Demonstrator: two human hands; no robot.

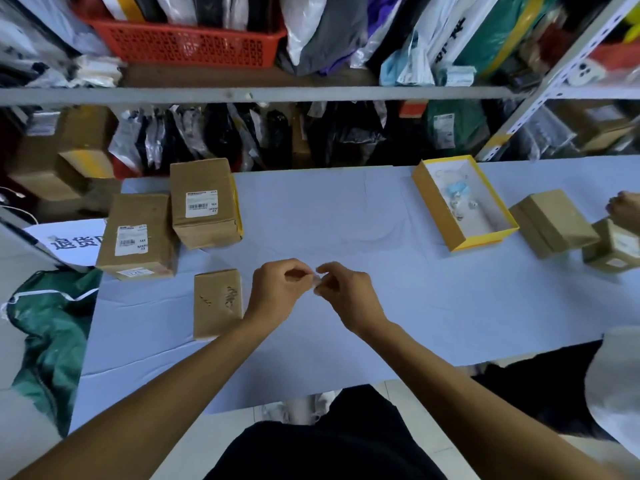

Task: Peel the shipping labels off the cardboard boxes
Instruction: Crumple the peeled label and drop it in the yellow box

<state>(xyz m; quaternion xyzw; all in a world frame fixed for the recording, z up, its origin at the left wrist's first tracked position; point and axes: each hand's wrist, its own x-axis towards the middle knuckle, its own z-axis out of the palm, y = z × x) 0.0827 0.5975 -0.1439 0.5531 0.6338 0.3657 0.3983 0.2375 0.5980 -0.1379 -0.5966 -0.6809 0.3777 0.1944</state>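
Both hands pinch a small crumpled label scrap point(317, 282), left hand point(277, 289) and right hand point(349, 296), above the table's point(346, 209) middle. I should ball it tightly; labelled boxes point(204, 202) wait at the left edge.

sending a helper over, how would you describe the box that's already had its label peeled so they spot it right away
Start at the blue-covered table and go to its left end, where three cardboard boxes sit. The peeled box is the smallest, nearest the front edge, just left of the left hand. It alone has torn scuffs, while the other two carry white barcode labels.
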